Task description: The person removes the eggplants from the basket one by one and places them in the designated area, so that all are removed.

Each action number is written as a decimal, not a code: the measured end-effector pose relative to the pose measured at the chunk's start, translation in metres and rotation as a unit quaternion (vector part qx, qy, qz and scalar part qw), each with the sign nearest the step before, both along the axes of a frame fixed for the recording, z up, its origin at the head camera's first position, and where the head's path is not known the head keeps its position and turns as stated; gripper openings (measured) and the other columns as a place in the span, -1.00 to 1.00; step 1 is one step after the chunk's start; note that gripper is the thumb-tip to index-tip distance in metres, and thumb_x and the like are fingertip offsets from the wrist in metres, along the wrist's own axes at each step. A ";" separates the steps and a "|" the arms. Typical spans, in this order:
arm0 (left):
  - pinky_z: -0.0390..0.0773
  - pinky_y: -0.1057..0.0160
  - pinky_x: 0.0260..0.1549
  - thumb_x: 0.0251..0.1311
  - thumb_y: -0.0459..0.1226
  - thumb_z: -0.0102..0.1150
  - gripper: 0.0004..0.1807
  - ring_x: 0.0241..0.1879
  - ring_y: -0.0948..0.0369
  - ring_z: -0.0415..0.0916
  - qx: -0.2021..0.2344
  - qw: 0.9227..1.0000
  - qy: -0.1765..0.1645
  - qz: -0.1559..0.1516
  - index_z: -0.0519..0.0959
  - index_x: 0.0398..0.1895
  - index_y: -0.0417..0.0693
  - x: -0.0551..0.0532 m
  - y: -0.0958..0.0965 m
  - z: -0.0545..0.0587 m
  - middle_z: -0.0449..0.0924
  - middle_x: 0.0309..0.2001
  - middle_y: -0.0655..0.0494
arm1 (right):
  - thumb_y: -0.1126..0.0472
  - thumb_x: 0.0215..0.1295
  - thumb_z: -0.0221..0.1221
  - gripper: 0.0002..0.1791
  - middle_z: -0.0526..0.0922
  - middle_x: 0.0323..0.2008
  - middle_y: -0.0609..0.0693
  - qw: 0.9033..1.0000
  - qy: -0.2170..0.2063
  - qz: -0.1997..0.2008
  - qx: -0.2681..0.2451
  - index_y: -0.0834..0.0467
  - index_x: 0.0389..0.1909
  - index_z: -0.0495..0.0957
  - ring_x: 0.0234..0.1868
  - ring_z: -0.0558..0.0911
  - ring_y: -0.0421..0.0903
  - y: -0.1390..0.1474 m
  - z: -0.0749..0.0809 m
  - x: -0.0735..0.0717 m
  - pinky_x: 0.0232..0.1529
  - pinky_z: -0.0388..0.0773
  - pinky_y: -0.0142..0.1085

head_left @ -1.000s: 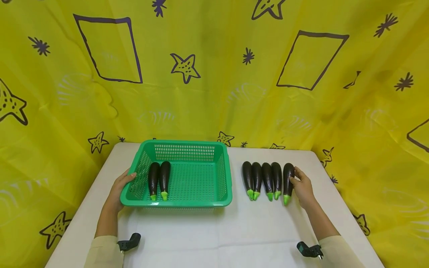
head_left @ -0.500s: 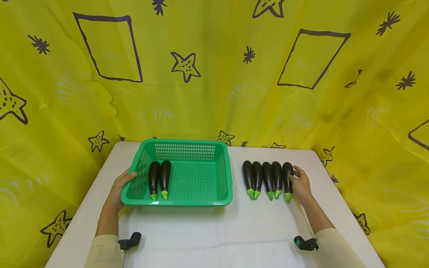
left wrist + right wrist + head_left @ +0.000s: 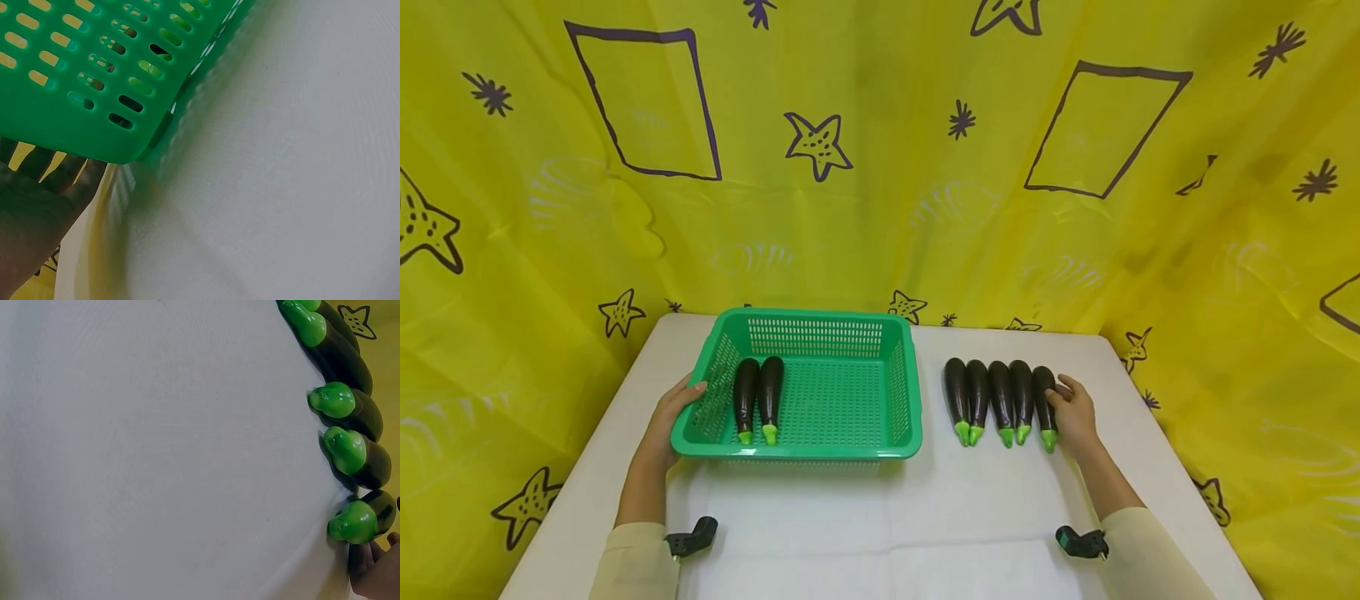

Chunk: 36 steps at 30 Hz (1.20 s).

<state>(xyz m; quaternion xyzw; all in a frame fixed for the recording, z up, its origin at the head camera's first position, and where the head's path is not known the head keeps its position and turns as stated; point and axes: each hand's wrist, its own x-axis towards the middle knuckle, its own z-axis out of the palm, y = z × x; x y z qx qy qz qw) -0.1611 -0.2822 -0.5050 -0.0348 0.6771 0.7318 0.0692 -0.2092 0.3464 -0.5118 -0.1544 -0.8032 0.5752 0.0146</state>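
A green plastic basket (image 3: 808, 452) stands on the left half of the table, with two dark eggplants (image 3: 770, 392) lying side by side in it. My left hand (image 3: 667, 421) grips its left wall, thumb over the rim; the left wrist view shows that hand's fingers (image 3: 59, 172) against the basket's outside. To the right, several eggplants (image 3: 1000, 400) lie in a row, green stem ends toward me. My right hand (image 3: 1075, 415) holds the rightmost eggplant (image 3: 1044, 404) at its right side, thumb and fingertips on the dark skin. In the right wrist view this eggplant's green cap (image 3: 355, 523) faces the camera.
A white cloth covers the table (image 3: 880, 508). Yellow patterned curtain (image 3: 880, 208) surrounds its back and sides. A small black device (image 3: 692, 537) sits at the left wrist, another black device (image 3: 1082, 542) at the right.
My right hand has moved the rightmost eggplant slightly left, close beside its neighbour in the row, and it lies a little more slanted. The left hand stays on the basket.
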 end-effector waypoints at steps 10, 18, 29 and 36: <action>0.56 0.33 0.01 0.67 -0.09 -0.23 -0.28 0.15 0.33 0.42 0.006 1.000 0.007 0.003 -0.12 0.72 -0.16 -0.001 0.000 0.001 -0.01 0.58 -0.28 | 0.40 0.52 -0.02 -0.34 0.31 0.42 0.48 0.999 0.002 -0.019 0.026 0.44 0.58 0.10 0.38 0.36 0.26 0.002 -0.002 0.005 0.06 0.39 -0.46; 0.56 0.33 0.01 0.67 -0.07 -0.25 -0.28 0.17 0.30 0.39 0.001 1.000 0.001 0.001 -0.12 0.72 -0.14 -0.001 0.000 0.000 -0.01 0.58 -0.26 | 0.40 0.53 0.01 -0.39 0.36 0.39 0.47 0.999 0.022 -0.022 0.026 0.45 0.54 0.18 0.26 0.44 0.13 0.004 -0.008 0.002 -0.14 0.43 -0.61; 0.56 0.34 0.01 0.68 -0.08 -0.24 -0.28 0.16 0.33 0.40 0.006 1.000 0.003 0.003 -0.13 0.72 -0.15 0.000 0.000 0.000 -0.03 0.59 -0.27 | 0.41 0.57 0.03 -0.40 0.29 0.43 0.48 1.000 0.027 -0.012 0.011 0.46 0.54 0.15 0.44 0.35 0.32 0.003 -0.005 0.001 -0.13 0.38 -0.66; 0.57 0.31 -0.01 0.68 -0.08 -0.25 -0.28 0.17 0.29 0.39 0.005 1.000 0.004 0.001 -0.14 0.72 -0.14 0.000 -0.001 -0.001 -0.04 0.59 -0.26 | 0.41 0.56 0.02 -0.40 0.30 0.42 0.48 0.999 0.033 -0.012 0.013 0.47 0.53 0.15 0.43 0.35 0.33 0.004 -0.006 0.000 -0.12 0.40 -0.65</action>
